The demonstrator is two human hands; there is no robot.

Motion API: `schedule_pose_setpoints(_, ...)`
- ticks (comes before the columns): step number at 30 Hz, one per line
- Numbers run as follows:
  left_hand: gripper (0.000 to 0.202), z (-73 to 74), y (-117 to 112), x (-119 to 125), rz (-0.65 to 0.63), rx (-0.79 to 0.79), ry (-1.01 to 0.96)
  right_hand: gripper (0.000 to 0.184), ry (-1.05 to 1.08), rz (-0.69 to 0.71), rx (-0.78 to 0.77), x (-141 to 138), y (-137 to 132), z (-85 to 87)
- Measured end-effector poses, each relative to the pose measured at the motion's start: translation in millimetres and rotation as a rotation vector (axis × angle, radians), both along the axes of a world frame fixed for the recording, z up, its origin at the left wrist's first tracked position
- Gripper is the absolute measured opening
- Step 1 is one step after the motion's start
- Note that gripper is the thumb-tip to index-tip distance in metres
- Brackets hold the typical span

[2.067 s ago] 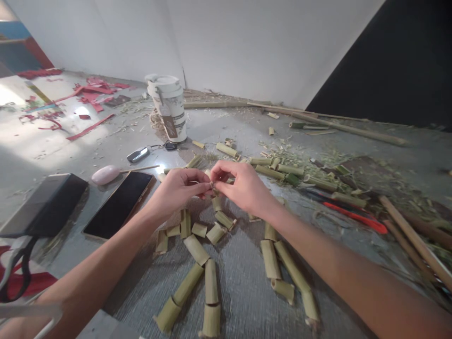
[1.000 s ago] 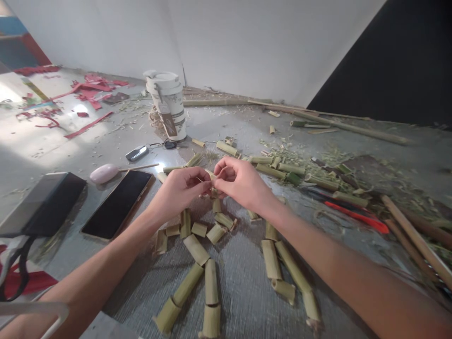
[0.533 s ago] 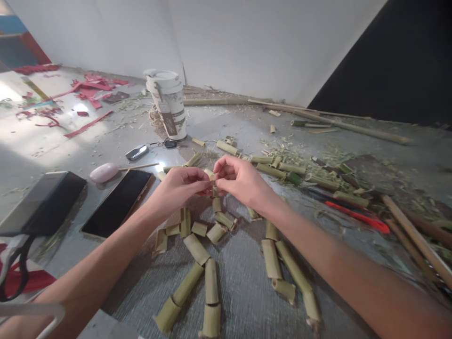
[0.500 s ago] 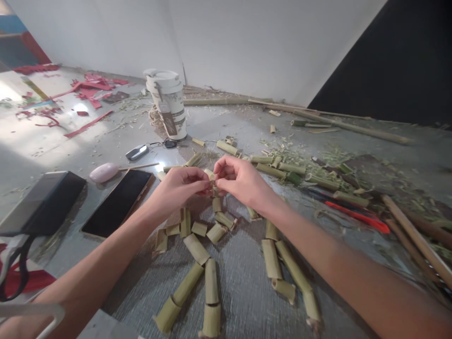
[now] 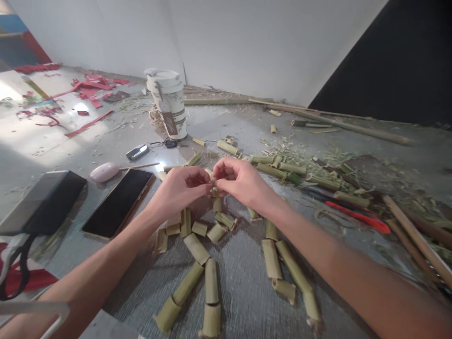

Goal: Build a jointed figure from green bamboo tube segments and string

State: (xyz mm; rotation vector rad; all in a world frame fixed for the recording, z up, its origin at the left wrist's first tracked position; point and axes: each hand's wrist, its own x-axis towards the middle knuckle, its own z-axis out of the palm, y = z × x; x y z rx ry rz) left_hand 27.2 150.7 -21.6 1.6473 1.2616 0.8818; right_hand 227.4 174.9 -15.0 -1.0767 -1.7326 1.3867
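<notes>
My left hand and my right hand meet fingertip to fingertip above the grey surface. Both pinch one small pale bamboo piece between them, mostly hidden by the fingers. Right below the hands lie several short cut bamboo sections, laid out in rows that spread toward me. More short sections lie under my right forearm.
A stack of white paper cups stands behind the hands. Two dark phones, a pink oval object and keys lie left. Black-handled scissors sit at lower left. An orange-handled tool and long bamboo poles lie right. Red scraps litter the far left.
The hands stay together on the small bamboo piece, with only slight finger shifts and a small lift. The pieces on the surface have not moved.
</notes>
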Motion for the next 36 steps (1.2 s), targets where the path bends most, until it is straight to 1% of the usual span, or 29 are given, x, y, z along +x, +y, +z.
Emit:
schedule_pose_setpoints(3,0.011,-0.9,0.4,-0.3,0.018,-0.010,-0.004,0.013,0.009,0.009,0.001,0.2,0.3,-1.0)
schedule_pose_setpoints(9,0.009,-2.8,3.1,-0.9,0.046,-0.109,-0.159,0.013,0.000,0.018,0.009,1.2,1.8,-2.6)
schedule_pose_setpoints(13,0.008,-2.3,3.3,-0.6,0.043,-0.115,-0.159,0.008,0.009,0.006,-0.018,1.5,1.7,-0.6)
schedule_pose_setpoints(19,0.005,-2.9,2.5,-1.4,0.016,-0.108,-0.158,0.010,-0.021,0.012,-0.029,2.8,2.5,-2.6)
schedule_pose_setpoints(24,0.004,-3.9,4.4,-2.6,0.014,-0.147,-0.198,0.012,-0.024,0.011,-0.067,2.0,3.7,-5.2)
schedule_pose_setpoints(30,0.008,-3.0,3.5,-1.0,0.010,-0.189,-0.224,0.013,0.024,0.004,-0.081,1.2,4.3,-6.2)
schedule_pose_setpoints(36,0.012,-1.6,1.3,0.6,-0.008,-0.084,-0.137,0.011,0.009,-0.008,-0.083,0.4,3.2,-4.3)
